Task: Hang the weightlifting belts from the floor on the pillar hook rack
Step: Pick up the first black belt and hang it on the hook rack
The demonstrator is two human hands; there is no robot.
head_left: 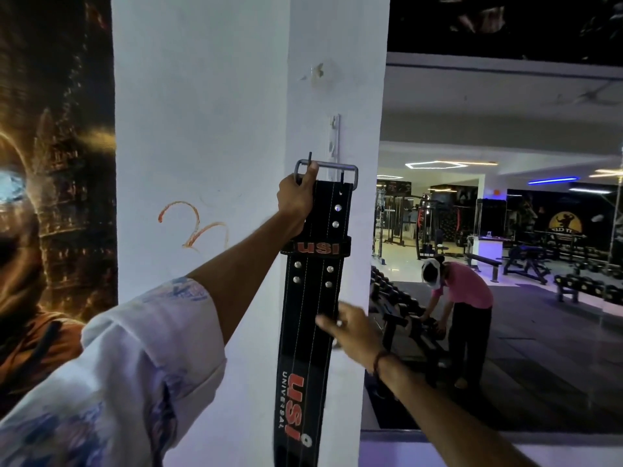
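Now, starting at the left, a dark poster (50, 197) with a glowing figure covers the wall beside the white pillar (202, 112), which has an orange scribble (195, 227) on its face. The person's left hand (296, 198) reaches up from a patterned white sleeve (135, 365) and is closed around the top of the black belt (310, 315), thumb resting against the metal buckle (326, 171). The buckle sits level with the hook rack (334, 136), a pale strip fixed to the pillar's corner face, and its bar seems to lie across a hook there, though I cannot tell whether it has truly caught. The belt hangs straight down the pillar, its red lettering readable near the bottom. The right hand (350, 328) is open, fingers spread and blurred, touching the belt's right edge partway down. Further right, a person in pink (462, 298) bends over a dumbbell rack (404, 321).

The risk, as I judge it, is letting go too soon: if the bar only rests on the hook's tip, the belt's weight will drag it off to the floor. A nudge from the right hand could also swing the strap and unseat the buckle.
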